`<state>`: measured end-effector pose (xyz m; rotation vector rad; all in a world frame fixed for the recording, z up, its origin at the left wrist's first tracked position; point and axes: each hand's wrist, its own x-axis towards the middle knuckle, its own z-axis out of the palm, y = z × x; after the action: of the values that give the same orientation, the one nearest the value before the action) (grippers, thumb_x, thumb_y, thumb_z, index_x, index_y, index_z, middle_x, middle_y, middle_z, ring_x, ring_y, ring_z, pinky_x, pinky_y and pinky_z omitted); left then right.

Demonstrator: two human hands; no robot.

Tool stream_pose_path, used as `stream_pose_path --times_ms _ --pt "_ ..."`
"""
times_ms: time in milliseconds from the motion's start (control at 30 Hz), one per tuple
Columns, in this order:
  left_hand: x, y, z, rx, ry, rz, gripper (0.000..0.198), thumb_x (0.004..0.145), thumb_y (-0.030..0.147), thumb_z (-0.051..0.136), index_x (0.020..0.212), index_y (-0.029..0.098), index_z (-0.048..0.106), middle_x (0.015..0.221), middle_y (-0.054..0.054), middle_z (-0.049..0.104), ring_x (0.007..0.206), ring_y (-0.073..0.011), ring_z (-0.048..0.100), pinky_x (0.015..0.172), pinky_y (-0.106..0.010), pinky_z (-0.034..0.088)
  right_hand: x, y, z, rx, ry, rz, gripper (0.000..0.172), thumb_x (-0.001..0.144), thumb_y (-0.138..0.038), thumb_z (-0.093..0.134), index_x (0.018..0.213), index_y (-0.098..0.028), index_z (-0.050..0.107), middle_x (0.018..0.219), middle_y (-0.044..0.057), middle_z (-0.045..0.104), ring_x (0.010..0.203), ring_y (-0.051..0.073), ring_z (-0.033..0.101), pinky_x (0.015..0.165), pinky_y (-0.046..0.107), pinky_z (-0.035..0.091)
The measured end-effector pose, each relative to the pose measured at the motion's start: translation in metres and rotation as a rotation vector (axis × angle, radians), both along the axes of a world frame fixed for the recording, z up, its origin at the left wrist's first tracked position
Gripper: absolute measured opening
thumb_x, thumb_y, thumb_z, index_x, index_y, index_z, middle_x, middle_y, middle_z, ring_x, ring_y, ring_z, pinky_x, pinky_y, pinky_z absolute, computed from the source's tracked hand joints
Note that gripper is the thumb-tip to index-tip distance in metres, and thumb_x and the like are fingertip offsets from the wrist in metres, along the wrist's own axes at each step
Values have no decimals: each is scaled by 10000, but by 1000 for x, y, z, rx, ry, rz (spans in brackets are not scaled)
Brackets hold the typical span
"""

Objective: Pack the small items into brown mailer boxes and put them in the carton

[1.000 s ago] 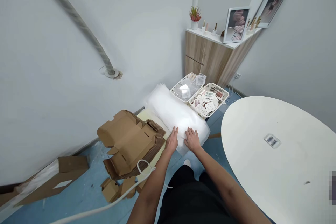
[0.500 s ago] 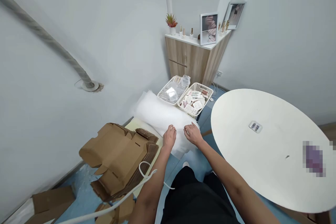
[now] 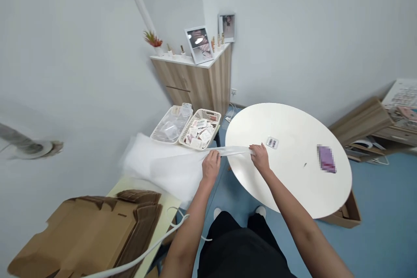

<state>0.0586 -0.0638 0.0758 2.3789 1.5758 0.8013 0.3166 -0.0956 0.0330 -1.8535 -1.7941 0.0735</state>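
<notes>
A pile of white translucent packing sheet (image 3: 169,163) lies on the pale table to the left. My left hand (image 3: 211,166) is closed on it near its right end. Stretched between my hands is a narrow strip of the same sheet, whose far end my right hand (image 3: 259,157) pinches over the edge of the round white table (image 3: 293,117). A small clear case (image 3: 272,142) with dark pieces in it lies on that table, just right of my right hand.
Flat brown cardboard boxes (image 3: 87,230) are stacked at lower left, with a white cable (image 3: 153,243) crossing them. Two baskets, one of clear cases (image 3: 172,124) and one of cards (image 3: 200,132), stand before a wooden cabinet (image 3: 198,82). A blurred purple item (image 3: 326,157) lies on the round table.
My right hand has moved right, drawing a strip of sheet out from the pile over the round table's edge. My left hand stays at the pile. The view has turned right.
</notes>
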Motion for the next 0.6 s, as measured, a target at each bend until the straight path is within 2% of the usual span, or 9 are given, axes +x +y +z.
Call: stream_pose_path --times_ms 167,333,433,600 --pt "91 -15 -7 -36 2 -140 171 928 153 409 959 230 558 916 -37 625 853 -180 616 735 -275 487 101 -30 11 72 -10 -158 401 703 -58 419 1013 -237 601 1054 53 689 1030 246 585 1135 490 242" --pt "177 -18 -12 -24 -51 -296 179 923 119 394 960 219 538 949 -41 607 911 -182 613 795 -296 504 184 -58 22 104 -9 -268 440 677 -56 405 1036 -240 581 1094 53 676 1064 247 572 1147 511 212" --pt "224 -8 -5 6 -85 -354 180 914 99 405 958 212 538 1007 -57 606 995 -191 609 850 -315 513 225 -72 29 112 -4 -315 475 662 -53 401 1062 -241 575 1078 52 675 1048 249 571 1149 522 199" --pt "287 12 22 90 -138 -420 193 927 116 401 984 211 558 1167 -82 597 1161 -201 567 1011 -384 475 273 -90 40 163 -23 -372 452 646 -48 401 1027 -230 565 1062 55 677 1038 231 578 1155 493 213"
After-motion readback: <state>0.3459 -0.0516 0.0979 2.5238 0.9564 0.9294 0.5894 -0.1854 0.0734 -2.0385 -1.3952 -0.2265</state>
